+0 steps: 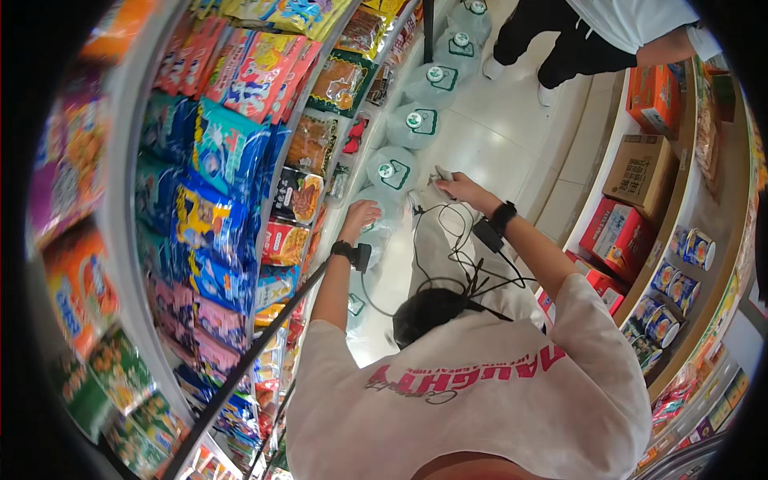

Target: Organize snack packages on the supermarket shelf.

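Note:
My right hand [471,191] grips a small crumpled greyish cloth [443,180] above the pale tiled floor. My left hand [360,217] is over a large clear water bottle [384,207] in the row beside the shelf, its fingers bent. Whether it touches that bottle or grips its handle, I cannot tell. Just beyond it stands another water bottle [391,169] with a white cap and a green handle. Each wrist wears a black strap, and black cables [459,240] hang loosely between my arms, over my light trousers.
Several more large bottles [414,123] line the base of the left shelf, which holds bagged snacks [225,150]. Another person [558,42] stands in the aisle ahead. On the right shelf [651,255] are cartons [636,174] and cup-shaped tubs [675,279]. A black pole [240,369] slants along my left side.

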The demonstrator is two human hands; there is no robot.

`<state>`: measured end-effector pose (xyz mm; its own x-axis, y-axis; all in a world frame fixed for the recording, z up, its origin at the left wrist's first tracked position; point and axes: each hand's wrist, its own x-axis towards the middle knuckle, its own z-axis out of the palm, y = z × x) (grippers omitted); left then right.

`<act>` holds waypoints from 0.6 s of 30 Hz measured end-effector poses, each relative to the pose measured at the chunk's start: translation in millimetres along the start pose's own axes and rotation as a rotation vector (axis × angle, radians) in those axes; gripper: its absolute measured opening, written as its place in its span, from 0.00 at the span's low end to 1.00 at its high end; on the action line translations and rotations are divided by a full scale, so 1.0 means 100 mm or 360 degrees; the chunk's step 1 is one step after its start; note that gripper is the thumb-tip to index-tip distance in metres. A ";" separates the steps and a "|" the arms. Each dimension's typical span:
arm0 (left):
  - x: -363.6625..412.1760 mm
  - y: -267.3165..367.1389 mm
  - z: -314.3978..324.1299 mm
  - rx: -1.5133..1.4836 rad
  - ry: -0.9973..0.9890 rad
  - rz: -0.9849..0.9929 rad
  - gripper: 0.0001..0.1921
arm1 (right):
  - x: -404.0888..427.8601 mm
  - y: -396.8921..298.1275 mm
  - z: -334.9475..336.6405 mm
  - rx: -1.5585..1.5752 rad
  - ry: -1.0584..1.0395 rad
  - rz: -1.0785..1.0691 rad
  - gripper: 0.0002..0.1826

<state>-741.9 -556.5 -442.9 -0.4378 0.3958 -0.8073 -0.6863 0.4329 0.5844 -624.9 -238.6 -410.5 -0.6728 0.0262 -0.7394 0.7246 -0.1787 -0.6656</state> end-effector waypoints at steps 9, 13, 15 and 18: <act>1.29 -0.57 -0.75 -0.0570 0.0630 0.0111 0.19 | 1.42 0.09 0.81 0.0419 0.0284 -0.0234 0.17; 1.77 -0.41 -0.67 -0.0651 0.0777 0.0446 0.22 | 1.68 0.51 0.83 0.0316 0.0394 -0.0155 0.17; 1.94 -0.35 -0.63 -0.0856 0.0927 0.0500 0.23 | 1.65 0.69 0.94 0.0235 0.0344 0.0021 0.23; 2.11 -0.30 -1.11 -0.0806 0.0848 0.0649 0.26 | 1.52 0.74 1.16 0.0356 0.0189 -0.0012 0.24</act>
<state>-878.5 -576.1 -640.2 -0.8366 -0.0481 -0.5456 -0.5367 -0.1272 0.8341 -690.7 -361.7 -560.5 -0.6461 0.1416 -0.7500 0.6596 -0.3909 -0.6420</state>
